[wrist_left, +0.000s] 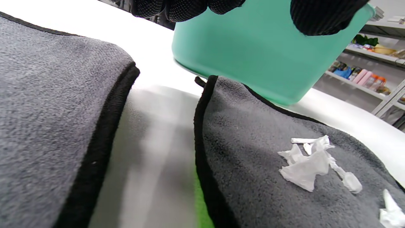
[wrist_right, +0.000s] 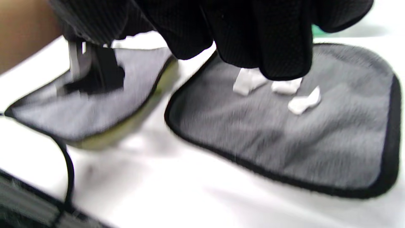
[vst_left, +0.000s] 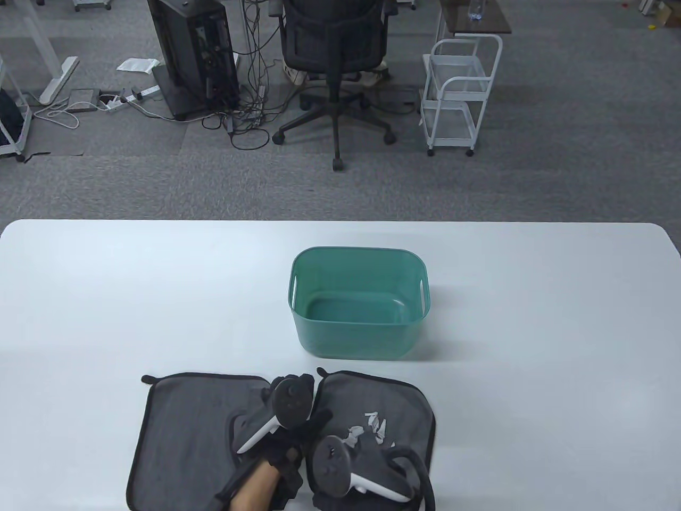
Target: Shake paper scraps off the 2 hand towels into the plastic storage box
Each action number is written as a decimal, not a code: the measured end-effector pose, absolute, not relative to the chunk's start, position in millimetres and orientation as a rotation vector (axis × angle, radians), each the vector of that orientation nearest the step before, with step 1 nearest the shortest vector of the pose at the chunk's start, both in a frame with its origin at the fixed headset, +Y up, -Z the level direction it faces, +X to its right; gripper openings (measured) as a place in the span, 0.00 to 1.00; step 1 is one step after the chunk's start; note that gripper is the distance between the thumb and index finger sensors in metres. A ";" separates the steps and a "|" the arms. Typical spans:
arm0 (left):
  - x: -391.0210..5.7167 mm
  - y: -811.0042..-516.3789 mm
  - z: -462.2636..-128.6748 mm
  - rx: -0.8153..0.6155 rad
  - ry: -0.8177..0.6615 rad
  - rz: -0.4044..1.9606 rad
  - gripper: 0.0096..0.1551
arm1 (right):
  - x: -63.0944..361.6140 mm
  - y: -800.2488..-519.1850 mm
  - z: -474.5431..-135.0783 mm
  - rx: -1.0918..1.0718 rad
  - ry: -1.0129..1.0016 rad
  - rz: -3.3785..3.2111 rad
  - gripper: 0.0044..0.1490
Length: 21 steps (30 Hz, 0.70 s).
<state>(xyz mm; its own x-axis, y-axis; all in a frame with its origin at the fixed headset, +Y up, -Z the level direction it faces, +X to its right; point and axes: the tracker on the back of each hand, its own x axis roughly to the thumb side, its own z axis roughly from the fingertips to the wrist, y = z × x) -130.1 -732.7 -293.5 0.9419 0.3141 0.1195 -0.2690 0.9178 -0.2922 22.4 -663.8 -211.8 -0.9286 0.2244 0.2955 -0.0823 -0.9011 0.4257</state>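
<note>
Nothing has gone into the green storage box (vst_left: 358, 302) yet, as far as I can see: its floor looks bare. Two grey towels (vst_left: 191, 431) lie side by side at the near edge of the worktop (vst_left: 106, 298), and the right towel (vst_left: 393, 404) carries white paper scraps (vst_left: 372, 426). The left hand (vst_left: 282, 410) and right hand (vst_left: 340, 463) hover over the gap between them, holding nothing; how far the fingers curl I cannot tell. Both shakes remain. Bare worktop surrounds the box.
</note>
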 end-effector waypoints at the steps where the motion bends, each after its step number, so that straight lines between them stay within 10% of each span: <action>1: -129.5 -732.9 -293.1 -0.276 -0.168 0.302 0.46 | 28.7 -656.0 -219.7 0.468 0.630 2.853 0.41; 21: -130.0 -731.2 -292.4 -0.256 -0.153 0.292 0.45 | 54.8 -666.5 -273.6 0.262 0.798 2.755 0.44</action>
<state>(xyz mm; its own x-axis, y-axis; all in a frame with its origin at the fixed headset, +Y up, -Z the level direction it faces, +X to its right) -130.0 -731.2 -292.4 0.9463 0.3033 0.1121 -0.2646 0.9255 -0.2708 54.8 -666.5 -273.6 -0.9498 0.2968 0.0992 -0.1978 -0.8150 0.5446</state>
